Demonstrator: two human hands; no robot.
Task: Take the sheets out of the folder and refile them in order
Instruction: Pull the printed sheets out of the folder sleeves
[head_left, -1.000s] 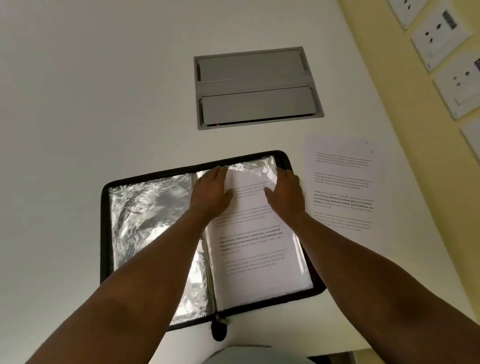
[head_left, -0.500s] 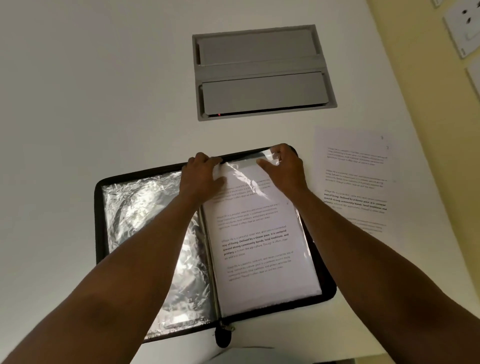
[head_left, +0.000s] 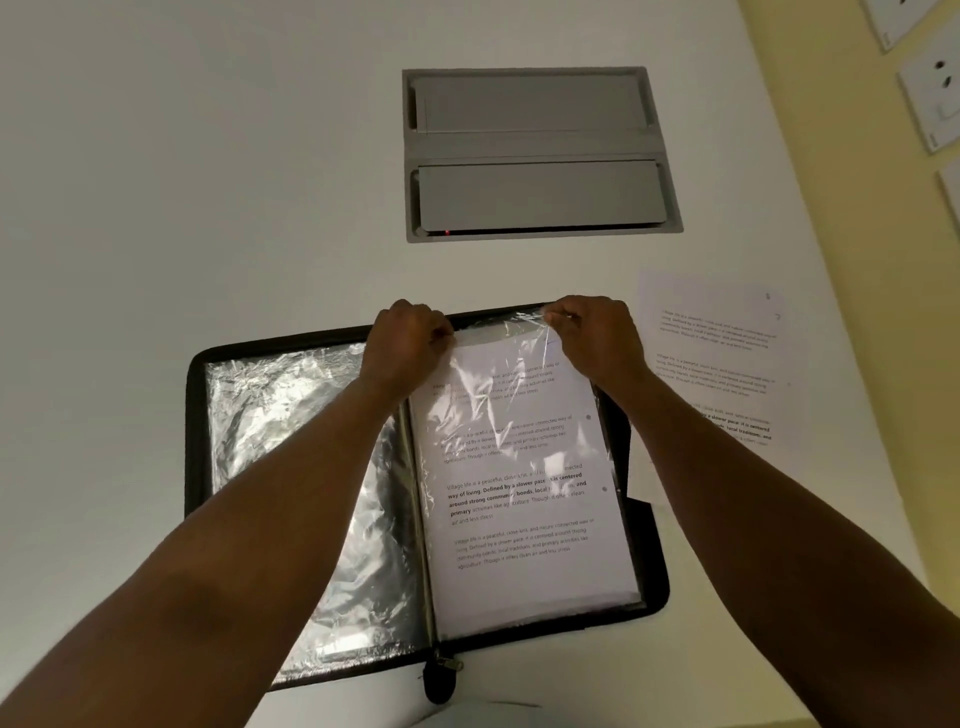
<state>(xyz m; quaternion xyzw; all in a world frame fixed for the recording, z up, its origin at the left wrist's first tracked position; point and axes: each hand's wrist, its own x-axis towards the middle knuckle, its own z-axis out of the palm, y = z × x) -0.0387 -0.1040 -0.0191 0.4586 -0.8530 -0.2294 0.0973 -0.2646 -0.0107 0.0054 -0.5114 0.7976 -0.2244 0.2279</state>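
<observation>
Both hands, left (head_left: 410, 343) and right (head_left: 597, 338), are pinching the sleeve's (head_left: 519, 457) top edge in the open folder (head_left: 652, 587).

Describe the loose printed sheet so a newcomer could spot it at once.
Start at the open black zip folder in the middle of the white table. Look just to its right: the loose sheet lies flat on the bare table. Unlike the folder's printed page, it sits in no plastic sleeve, and no hand touches it.

Lying open on a white table (head_left: 208, 182): a black zip folder (head_left: 193, 431), under the fingers (head_left: 415, 325). Lying right of them, a loose printed sheet (head_left: 717, 364); sitting beyond, a grey recessed panel (head_left: 535, 150).
</observation>
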